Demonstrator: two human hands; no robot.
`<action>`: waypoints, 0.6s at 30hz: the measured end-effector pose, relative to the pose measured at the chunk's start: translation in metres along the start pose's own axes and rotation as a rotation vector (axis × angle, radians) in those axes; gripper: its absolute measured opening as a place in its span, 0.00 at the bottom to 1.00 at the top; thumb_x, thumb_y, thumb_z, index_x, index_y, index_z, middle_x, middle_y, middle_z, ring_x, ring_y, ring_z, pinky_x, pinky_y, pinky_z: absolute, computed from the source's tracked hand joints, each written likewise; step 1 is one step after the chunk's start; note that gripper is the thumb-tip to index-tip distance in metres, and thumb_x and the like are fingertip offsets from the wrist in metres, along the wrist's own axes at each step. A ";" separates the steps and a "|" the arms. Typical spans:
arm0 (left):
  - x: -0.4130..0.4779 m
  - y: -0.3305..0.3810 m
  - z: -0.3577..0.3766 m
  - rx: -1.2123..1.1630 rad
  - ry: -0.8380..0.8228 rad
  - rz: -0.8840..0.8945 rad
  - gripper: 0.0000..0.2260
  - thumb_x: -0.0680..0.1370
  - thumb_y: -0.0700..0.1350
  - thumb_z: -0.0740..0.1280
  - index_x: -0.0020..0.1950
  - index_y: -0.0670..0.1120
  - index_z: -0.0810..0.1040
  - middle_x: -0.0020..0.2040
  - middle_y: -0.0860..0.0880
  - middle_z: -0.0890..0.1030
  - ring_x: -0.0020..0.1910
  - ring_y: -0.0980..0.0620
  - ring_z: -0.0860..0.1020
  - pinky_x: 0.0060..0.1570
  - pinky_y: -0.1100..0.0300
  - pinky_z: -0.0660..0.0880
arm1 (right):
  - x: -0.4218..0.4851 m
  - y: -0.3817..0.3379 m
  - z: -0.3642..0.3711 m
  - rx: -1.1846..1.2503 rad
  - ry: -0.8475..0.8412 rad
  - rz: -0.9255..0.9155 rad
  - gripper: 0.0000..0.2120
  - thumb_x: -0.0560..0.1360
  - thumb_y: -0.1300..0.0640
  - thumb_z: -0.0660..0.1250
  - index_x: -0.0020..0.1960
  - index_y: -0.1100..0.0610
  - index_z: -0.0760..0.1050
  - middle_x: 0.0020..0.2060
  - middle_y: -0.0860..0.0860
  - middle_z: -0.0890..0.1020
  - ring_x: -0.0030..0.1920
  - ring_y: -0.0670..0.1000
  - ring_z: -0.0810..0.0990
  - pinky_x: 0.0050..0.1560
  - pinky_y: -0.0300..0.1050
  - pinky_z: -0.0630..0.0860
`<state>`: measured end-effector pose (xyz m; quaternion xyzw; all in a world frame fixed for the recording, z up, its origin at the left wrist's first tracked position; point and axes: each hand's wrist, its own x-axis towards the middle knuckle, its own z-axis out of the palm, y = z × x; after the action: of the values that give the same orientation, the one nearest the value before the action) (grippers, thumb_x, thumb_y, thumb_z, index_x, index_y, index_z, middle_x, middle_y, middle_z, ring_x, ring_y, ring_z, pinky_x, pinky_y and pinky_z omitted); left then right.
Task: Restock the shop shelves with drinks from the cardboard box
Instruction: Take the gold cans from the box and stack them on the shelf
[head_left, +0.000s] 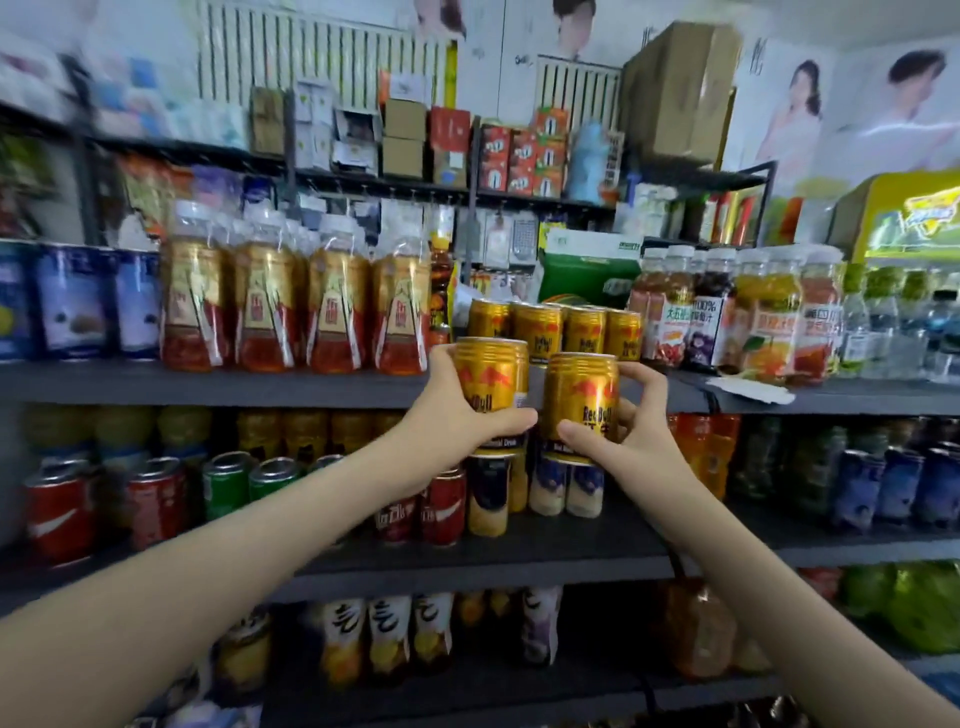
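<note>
Head view: two bare forearms reach in from the lower corners of the frame and meet at its centre, in front of the shop shelving. The left hand (457, 410) grips a gold metal Red Bull can (491, 374) upright. Its fingers (506, 420) are curled round the can's lower half, with the thumb across the front.

Just right of it, the right hand (641, 421) holds a second gold Red Bull can (582, 392), also upright. Its fingers (647, 376) are curled round the can's right side and the thumb is on the lower front. The two cans sit close together with a narrow gap between them, level with the front edge of the dark grey shelf board (208, 383).

Right behind them, a row of matching gold cans (556, 327) stands on that board. To the left on the same board are clear plastic bottles with gold-and-red labels (265, 306), and further left are blue-labelled cans (72, 306). To the right are mixed juice bottles with white caps (737, 317).

On the shelf below, red cola cans (57, 509) and green cans (228, 483) fill the lower left of the frame, and blue cans (904, 488) stand at the right. A large brown cardboard carton (680, 88) sits on the top rack at the upper right.
</note>
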<state>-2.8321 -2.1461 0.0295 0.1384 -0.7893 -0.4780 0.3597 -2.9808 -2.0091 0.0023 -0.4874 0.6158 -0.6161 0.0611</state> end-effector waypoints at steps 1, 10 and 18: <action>0.012 -0.002 -0.007 -0.004 0.015 0.016 0.42 0.69 0.50 0.77 0.72 0.51 0.51 0.62 0.53 0.70 0.61 0.54 0.71 0.59 0.59 0.68 | 0.011 -0.001 0.003 -0.006 0.003 -0.017 0.34 0.69 0.52 0.74 0.64 0.41 0.55 0.62 0.54 0.74 0.56 0.46 0.80 0.56 0.43 0.78; 0.105 -0.017 -0.038 -0.010 0.081 0.080 0.47 0.70 0.54 0.75 0.76 0.48 0.45 0.73 0.50 0.61 0.71 0.49 0.62 0.68 0.53 0.60 | 0.105 0.014 0.018 -0.156 0.129 -0.033 0.33 0.70 0.57 0.75 0.62 0.51 0.54 0.53 0.44 0.71 0.50 0.35 0.73 0.49 0.30 0.73; 0.145 -0.035 -0.018 0.082 0.040 0.025 0.41 0.74 0.54 0.71 0.74 0.49 0.45 0.69 0.49 0.65 0.64 0.53 0.66 0.63 0.58 0.64 | 0.160 0.042 -0.003 -0.181 0.104 0.005 0.39 0.66 0.53 0.78 0.64 0.46 0.53 0.57 0.51 0.72 0.56 0.51 0.77 0.58 0.57 0.77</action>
<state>-2.9260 -2.2571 0.0681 0.1525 -0.8027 -0.4377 0.3753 -3.0876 -2.1249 0.0523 -0.4568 0.6723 -0.5824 -0.0137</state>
